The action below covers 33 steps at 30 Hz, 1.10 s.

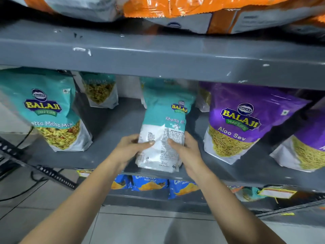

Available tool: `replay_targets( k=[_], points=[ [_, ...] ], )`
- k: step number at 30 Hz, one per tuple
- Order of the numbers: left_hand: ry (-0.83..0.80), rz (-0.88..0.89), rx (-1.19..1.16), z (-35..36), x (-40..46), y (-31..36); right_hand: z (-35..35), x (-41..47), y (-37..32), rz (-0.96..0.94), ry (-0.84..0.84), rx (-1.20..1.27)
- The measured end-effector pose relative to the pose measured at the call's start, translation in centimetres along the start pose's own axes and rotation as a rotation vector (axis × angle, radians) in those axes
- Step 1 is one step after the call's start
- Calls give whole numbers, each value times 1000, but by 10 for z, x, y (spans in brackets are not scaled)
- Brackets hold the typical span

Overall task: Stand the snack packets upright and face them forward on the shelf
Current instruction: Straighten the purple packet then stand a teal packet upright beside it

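Note:
A teal and white Khatta Mitha Mix packet stands at the front middle of the grey shelf, its printed back side turned toward me. My left hand grips its lower left edge and my right hand grips its lower right edge. Another teal Khatta Mitha Mix packet stands upright at the left, front label facing out. A purple Aloo Sev packet stands upright to the right, front facing out. Two more teal packets stand further back on the shelf.
A second purple packet sits at the far right edge. The shelf above carries orange and grey packets. Blue packets lie on the shelf below. Black cables run over the tiled floor at the left.

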<state>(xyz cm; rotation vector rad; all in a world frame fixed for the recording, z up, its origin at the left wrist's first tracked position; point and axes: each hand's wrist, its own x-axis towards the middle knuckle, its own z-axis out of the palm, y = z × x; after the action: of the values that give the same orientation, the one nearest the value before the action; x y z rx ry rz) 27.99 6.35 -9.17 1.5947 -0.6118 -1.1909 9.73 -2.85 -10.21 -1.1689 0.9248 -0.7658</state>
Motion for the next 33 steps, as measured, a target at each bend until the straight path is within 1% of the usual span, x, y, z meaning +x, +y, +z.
replay_targets(
  k=[3, 6, 9, 11, 13, 14, 16, 18, 20, 22, 23, 25, 26, 27, 28, 31, 33],
  points=[
    [69, 181, 9, 0, 3, 12, 7, 9, -13, -186, -19, -41],
    [120, 313, 67, -2, 12, 20, 14, 21, -18, -287, -26, -43],
    [131, 351, 177, -8, 20, 15, 11, 28, -14, -267, 7, -21],
    [204, 320, 253, -9, 20, 5, 6, 32, -11, -240, 62, -9],
    [311, 239, 203, -8, 17, -2, 2, 40, -12, -156, 117, -18],
    [312, 226, 169, -5, 15, -5, 3, 44, -13, -105, 102, -42],
    [217, 275, 165, 5, 7, -7, 5, 50, -15, -15, -6, -133],
    [91, 333, 129, 20, -3, -5, 7, 49, -14, 16, -116, -196],
    [88, 400, 90, 38, -9, -1, 9, 41, -10, 4, -153, -249],
    [165, 429, 81, 52, -9, 6, 9, 34, -1, -50, -149, -299],
    [214, 422, 85, 56, -9, 12, 10, 30, 3, -77, -137, -297],
    [309, 415, 133, 56, -4, 19, 9, 27, 5, -114, -53, -272],
    [318, 420, 148, 51, 1, 21, 7, 30, 3, -126, -20, -262],
    [283, 427, 134, 42, 6, 22, 4, 34, 0, -128, -19, -252],
    [206, 425, 95, 32, 11, 23, 0, 39, -5, -114, -51, -239],
    [-106, 356, 27, -2, 25, 32, -10, 60, -19, -29, -242, -229],
    [-238, 297, 37, -17, 30, 42, -14, 68, -27, 1, -331, -248]
  ],
)
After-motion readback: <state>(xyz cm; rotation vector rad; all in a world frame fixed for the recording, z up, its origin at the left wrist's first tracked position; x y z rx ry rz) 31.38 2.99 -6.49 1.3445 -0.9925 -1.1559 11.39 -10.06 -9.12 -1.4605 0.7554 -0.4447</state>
